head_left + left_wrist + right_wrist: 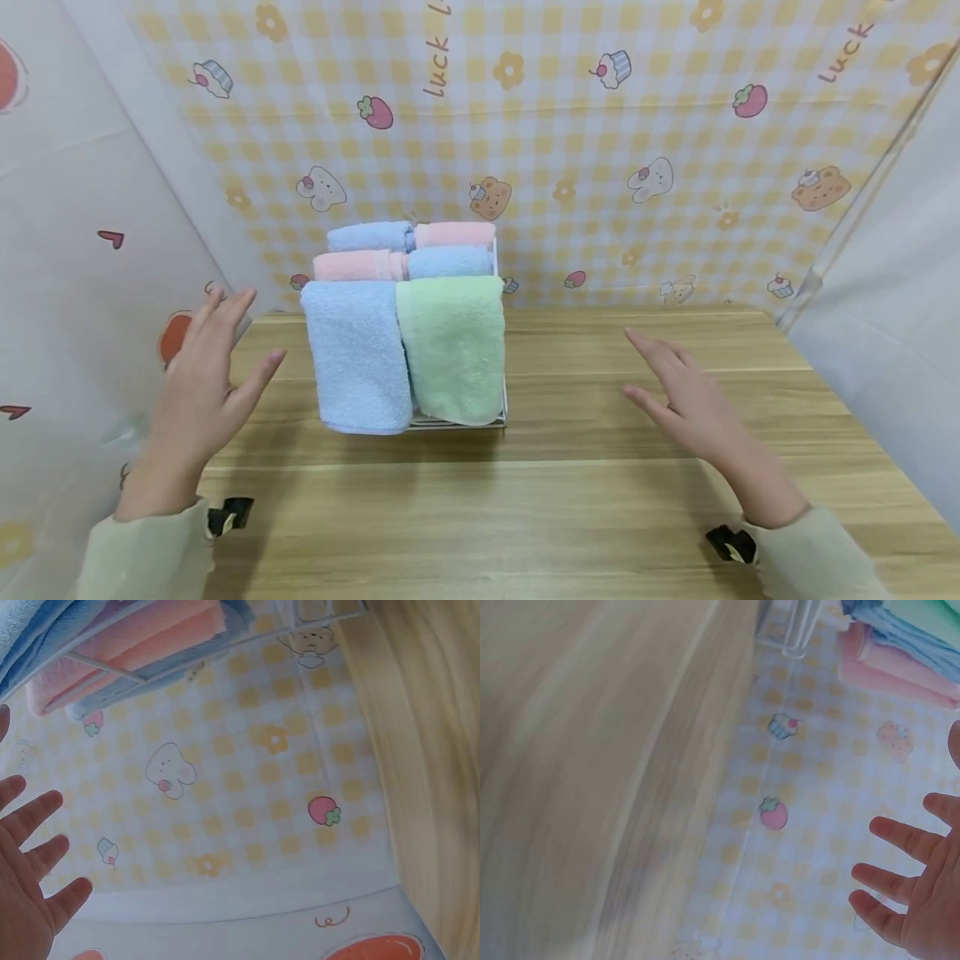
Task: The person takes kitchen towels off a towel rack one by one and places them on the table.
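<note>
Towels hang in rows over a white wire rack point(506, 412). In the front row are a light blue towel point(358, 358) and a green towel point(453, 350). Behind them come a pink towel point(352, 267) and a blue towel point(450, 262), then another blue towel point(371, 236) and pink towel point(455, 233) at the back. My left hand point(202, 383) is held in the air left of the rack, fingers spread, touching nothing. Well to the right of the rack, my right hand point(693, 404) hovers, fingers extended and holding nothing. Both wrist views show spread fingers and the towels' edges.
The rack stands on a wood-grain table point(585, 517), towards its back and left of centre. A yellow checked cloth point(562, 150) hangs behind it. White cloth walls close off the left point(67, 208) and right point(892, 317) sides.
</note>
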Action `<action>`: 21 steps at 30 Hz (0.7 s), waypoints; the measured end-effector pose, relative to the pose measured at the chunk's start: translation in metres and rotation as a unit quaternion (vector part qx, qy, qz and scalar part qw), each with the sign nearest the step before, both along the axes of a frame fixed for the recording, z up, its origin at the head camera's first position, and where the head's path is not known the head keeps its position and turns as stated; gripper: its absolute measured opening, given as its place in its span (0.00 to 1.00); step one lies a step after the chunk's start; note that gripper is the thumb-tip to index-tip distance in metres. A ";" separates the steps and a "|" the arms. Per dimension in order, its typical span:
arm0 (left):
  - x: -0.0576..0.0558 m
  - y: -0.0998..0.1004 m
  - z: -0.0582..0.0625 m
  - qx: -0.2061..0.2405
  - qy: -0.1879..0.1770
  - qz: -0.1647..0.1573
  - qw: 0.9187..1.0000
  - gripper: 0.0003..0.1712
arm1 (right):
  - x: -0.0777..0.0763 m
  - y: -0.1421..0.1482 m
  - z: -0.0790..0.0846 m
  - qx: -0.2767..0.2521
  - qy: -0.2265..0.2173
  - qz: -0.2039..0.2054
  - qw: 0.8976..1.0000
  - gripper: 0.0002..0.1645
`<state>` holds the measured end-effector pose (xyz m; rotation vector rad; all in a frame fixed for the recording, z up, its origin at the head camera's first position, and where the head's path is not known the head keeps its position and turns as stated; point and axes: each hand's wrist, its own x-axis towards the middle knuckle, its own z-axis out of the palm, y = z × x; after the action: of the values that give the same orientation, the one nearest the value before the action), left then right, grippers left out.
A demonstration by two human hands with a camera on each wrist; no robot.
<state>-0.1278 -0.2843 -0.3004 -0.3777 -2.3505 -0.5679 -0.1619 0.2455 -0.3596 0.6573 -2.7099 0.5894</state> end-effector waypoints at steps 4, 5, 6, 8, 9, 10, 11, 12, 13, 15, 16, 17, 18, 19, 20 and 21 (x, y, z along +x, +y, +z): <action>-0.003 0.007 0.004 0.039 0.002 -0.036 0.999 0.39 | -0.003 -0.011 0.000 -0.044 0.001 0.030 0.999 0.43; -0.005 0.008 0.004 0.046 0.011 -0.048 0.998 0.38 | -0.004 -0.014 0.001 -0.057 -0.001 0.039 0.998 0.43; -0.006 0.010 0.005 0.052 0.018 -0.056 0.997 0.38 | -0.004 -0.017 0.002 -0.072 -0.004 0.049 0.996 0.43; -0.008 0.014 0.006 0.059 0.034 -0.067 0.995 0.37 | -0.005 -0.024 0.003 -0.111 -0.019 0.069 0.991 0.42; -0.009 0.016 0.007 0.060 0.038 -0.066 0.995 0.37 | -0.005 -0.027 0.004 -0.134 -0.030 0.078 0.987 0.42; -0.009 0.018 0.007 0.063 0.042 -0.066 0.995 0.37 | -0.005 -0.031 0.006 -0.157 -0.043 0.087 0.983 0.42; -0.009 0.020 0.008 0.067 0.043 -0.064 0.995 0.37 | -0.005 -0.035 0.008 -0.180 -0.056 0.095 0.978 0.41; -0.009 0.022 0.009 0.072 0.044 -0.062 0.994 0.37 | -0.005 -0.038 0.010 -0.205 -0.070 0.103 0.971 0.41; -0.009 0.024 0.010 0.075 0.046 -0.061 0.994 0.36 | -0.005 -0.042 0.013 -0.230 -0.084 0.109 0.964 0.40; -0.010 0.027 0.012 0.089 0.046 -0.062 0.993 0.35 | -0.005 -0.050 0.019 -0.274 -0.100 0.121 0.949 0.37; -0.010 0.029 0.013 0.096 0.045 -0.065 0.992 0.34 | -0.006 -0.054 0.022 -0.296 -0.107 0.127 0.941 0.36; -0.011 0.030 0.014 0.103 0.044 -0.068 0.991 0.33 | -0.006 -0.059 0.024 -0.315 -0.111 0.133 0.933 0.35; -0.011 0.032 0.014 0.110 0.042 -0.071 0.990 0.33 | -0.007 -0.063 0.027 -0.332 -0.112 0.140 0.926 0.34; -0.012 0.033 0.015 0.121 0.039 -0.076 0.989 0.32 | -0.008 -0.067 0.029 -0.346 -0.110 0.146 0.920 0.33; -0.012 0.035 0.016 0.133 0.036 -0.081 0.987 0.31 | -0.009 -0.072 0.031 -0.357 -0.107 0.153 0.915 0.32; -0.013 0.036 0.017 0.143 0.033 -0.085 0.985 0.31 | -0.010 -0.077 0.033 -0.368 -0.106 0.161 0.910 0.32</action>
<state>-0.1408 -0.2487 -0.2837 -0.4586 -2.1458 -0.9469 -0.1720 0.1689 -0.3269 0.8475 -2.2668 1.7298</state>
